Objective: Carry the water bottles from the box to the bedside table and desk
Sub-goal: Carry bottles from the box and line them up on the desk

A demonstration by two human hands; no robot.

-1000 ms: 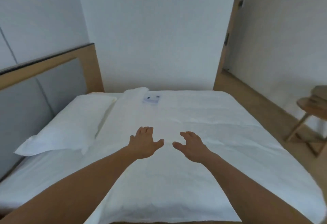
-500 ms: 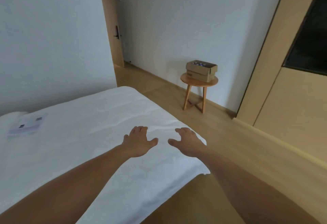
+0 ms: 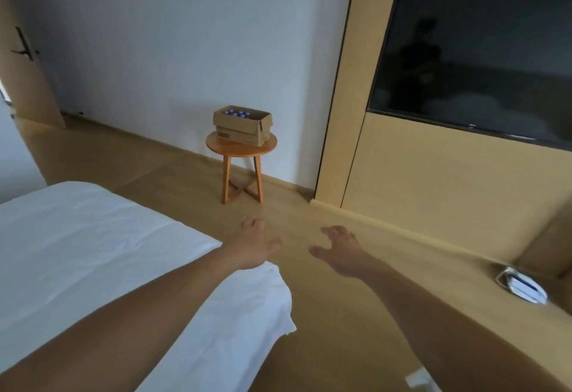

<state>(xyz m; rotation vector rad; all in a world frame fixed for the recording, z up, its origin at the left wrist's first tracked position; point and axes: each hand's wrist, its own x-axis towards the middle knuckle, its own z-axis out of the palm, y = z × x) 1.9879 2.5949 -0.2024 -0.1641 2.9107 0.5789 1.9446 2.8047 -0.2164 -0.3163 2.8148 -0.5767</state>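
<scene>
Cardboard box [image 3: 243,127] of bottles [image 3: 236,113] on stool [image 3: 241,147], well beyond left hand [image 3: 253,247], right hand [image 3: 342,252]; fingers [image 3: 250,224] spread, empty.

The water bottles [image 3: 237,113] stand upright in close rows inside an open-topped brown cardboard box [image 3: 244,130], only their blue-violet caps showing above its rim. The box sits level on a small round wooden stool [image 3: 241,148] beside the white wall, a dark printed mark low on its near face
</scene>
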